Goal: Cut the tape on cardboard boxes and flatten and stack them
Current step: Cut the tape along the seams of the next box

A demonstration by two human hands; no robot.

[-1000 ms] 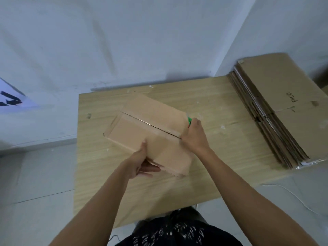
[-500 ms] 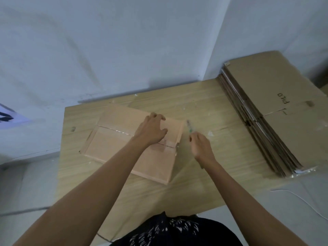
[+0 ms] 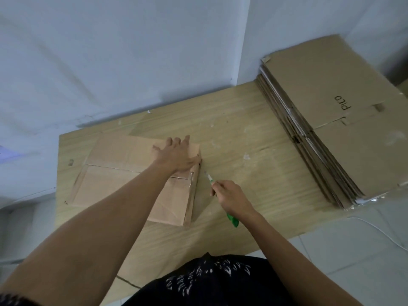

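Observation:
A small taped cardboard box [image 3: 123, 173] lies on the wooden table [image 3: 238, 138], its top seam slit along the middle. My left hand [image 3: 178, 155] presses flat on the box's top near its right end, fingers spread. My right hand [image 3: 229, 197] grips a green-handled cutter [image 3: 233, 220], whose blade tip [image 3: 207, 174] points at the box's right side, close to the clear tape there. To the right lies a thick stack of flattened boxes [image 3: 331, 129].
The table stands against a pale blue wall in a corner. A white cable [image 3: 375, 228] runs over the tiled floor at the right. The stack covers the table's right end. Bare wood shows between box and stack.
My left hand left the box's near side and now presses on its top. My right hand drew back from the seam and holds the cutter beside the box's right end.

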